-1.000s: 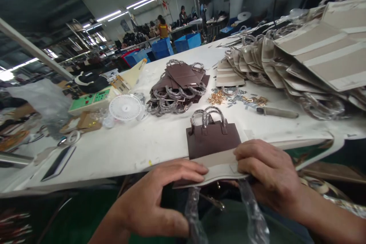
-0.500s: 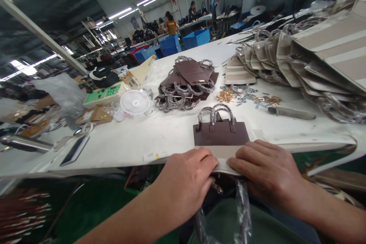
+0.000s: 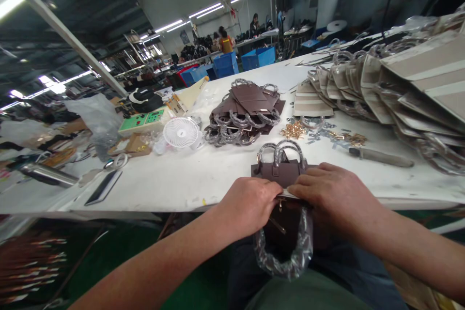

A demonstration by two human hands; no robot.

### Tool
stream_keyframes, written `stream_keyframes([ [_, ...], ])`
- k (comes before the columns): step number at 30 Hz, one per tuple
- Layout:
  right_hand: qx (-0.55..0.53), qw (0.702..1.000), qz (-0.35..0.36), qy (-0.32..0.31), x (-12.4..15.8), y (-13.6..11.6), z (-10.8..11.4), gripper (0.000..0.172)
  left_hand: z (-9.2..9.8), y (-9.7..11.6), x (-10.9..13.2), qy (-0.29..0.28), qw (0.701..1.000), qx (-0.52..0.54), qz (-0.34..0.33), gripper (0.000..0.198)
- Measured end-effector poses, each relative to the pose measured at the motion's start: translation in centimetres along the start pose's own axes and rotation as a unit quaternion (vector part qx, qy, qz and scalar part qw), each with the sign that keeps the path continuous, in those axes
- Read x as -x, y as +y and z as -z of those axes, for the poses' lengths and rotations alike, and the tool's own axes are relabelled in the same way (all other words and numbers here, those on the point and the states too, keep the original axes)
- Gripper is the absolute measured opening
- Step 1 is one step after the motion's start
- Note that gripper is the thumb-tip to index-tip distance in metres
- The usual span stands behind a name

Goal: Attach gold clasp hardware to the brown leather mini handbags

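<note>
My left hand (image 3: 250, 203) and my right hand (image 3: 334, 196) grip the edge of a brown handbag panel (image 3: 290, 213) at the table's front edge, fingers curled over it. Its handle (image 3: 285, 266), wrapped in clear plastic, hangs below towards my lap. Between the hands hangs a small gold metal fitting (image 3: 280, 205). Just beyond my fingers a brown bag piece (image 3: 267, 169) with upright wrapped handles lies on the table. Whether the two pieces are joined, I cannot tell.
Brown panels (image 3: 250, 101) are piled mid-table, left of loose gold hardware (image 3: 293, 130). Beige-backed panels (image 3: 370, 82) are stacked on the right, behind a grey-handled tool (image 3: 385, 157). On the left are a white fan (image 3: 180, 131), a phone (image 3: 104, 188) and a metal bottle (image 3: 51, 174).
The panel's beige backing, wide between my hands before, now shows only as a thin strip, and more of the brown side faces me. My hands have moved slightly closer together. The view has tilted up.
</note>
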State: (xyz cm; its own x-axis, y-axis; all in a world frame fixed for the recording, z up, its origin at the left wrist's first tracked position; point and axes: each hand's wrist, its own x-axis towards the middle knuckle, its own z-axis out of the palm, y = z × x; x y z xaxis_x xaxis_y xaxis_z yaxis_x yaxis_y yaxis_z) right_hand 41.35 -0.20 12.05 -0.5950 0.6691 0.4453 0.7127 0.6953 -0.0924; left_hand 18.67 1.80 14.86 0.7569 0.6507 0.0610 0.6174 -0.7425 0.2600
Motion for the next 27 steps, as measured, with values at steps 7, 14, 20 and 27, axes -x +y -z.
stream_keyframes([
  [7, -0.063, 0.997, -0.006, -0.041, -1.1, 0.8, -0.3, 0.008, 0.6, -0.5, -0.6, -0.001, 1.0, 0.017, 0.017, 0.017],
  [14, -0.128, 0.989, -0.048, -0.064, -0.7, 2.5, -1.4, 0.022, 1.4, -0.9, -2.1, -0.021, 0.994, 0.094, 0.044, 0.01],
  [20, -0.234, 0.956, -0.119, -0.131, -0.7, 2.4, -1.1, 0.037, 2.1, -0.8, -2.6, -0.042, 0.988, 0.141, 0.05, 0.007],
  [27, -0.199, 0.954, -0.143, -0.173, -1.2, 2.4, -0.7, 0.025, 1.9, -0.6, -2.3, -0.041, 0.986, 0.143, 0.078, 0.004],
])
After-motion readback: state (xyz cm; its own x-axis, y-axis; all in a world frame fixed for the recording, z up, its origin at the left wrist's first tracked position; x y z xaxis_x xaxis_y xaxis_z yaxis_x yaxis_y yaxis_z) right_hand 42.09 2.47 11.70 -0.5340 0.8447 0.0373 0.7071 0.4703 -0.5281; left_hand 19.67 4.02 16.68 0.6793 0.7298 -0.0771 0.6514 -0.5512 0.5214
